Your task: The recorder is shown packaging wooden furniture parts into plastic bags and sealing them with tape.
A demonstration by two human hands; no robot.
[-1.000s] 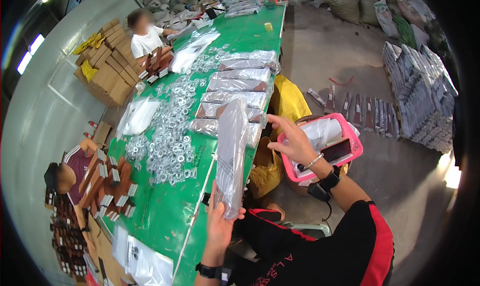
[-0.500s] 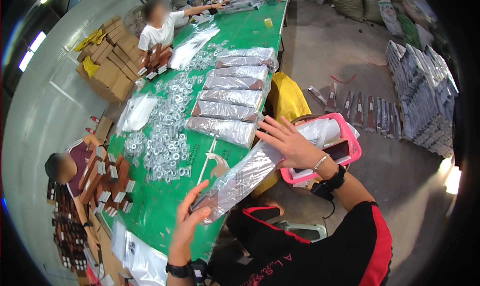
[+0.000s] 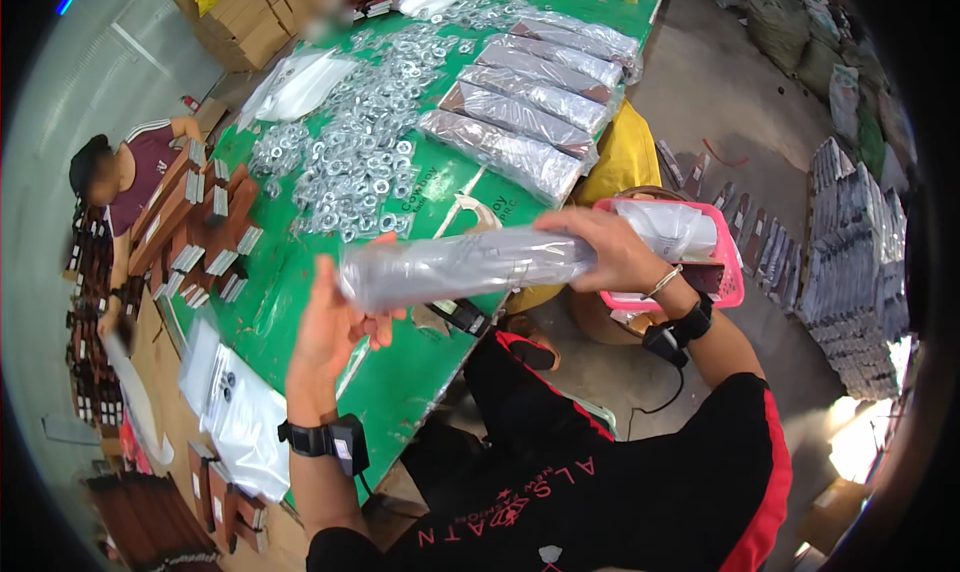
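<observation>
I hold a long clear plastic bag (image 3: 460, 265) with a grey-brown filling crosswise above the near edge of the green table (image 3: 290, 302). My left hand (image 3: 330, 322) grips its left end, fingers curled around it. My right hand (image 3: 605, 247) is wrapped over its right end. Both wrists carry black bands. Beyond the bag, several filled bags (image 3: 530, 102) of the same kind lie side by side on the table. A heap of shiny metal rings (image 3: 365, 162) is spread left of them.
A pink basket (image 3: 725, 262) with clear bags stands at my right, with a yellow sack (image 3: 625, 157) behind it. A person (image 3: 125, 177) sits at the table's left among brown boxes (image 3: 195, 232). Flat clear bags (image 3: 235, 422) lie at the near left. Stacked packs (image 3: 855, 262) cover the floor at right.
The bag has swung from a slant to nearly level and come up off the table. My right hand went from lying flat on it to gripping its right end.
</observation>
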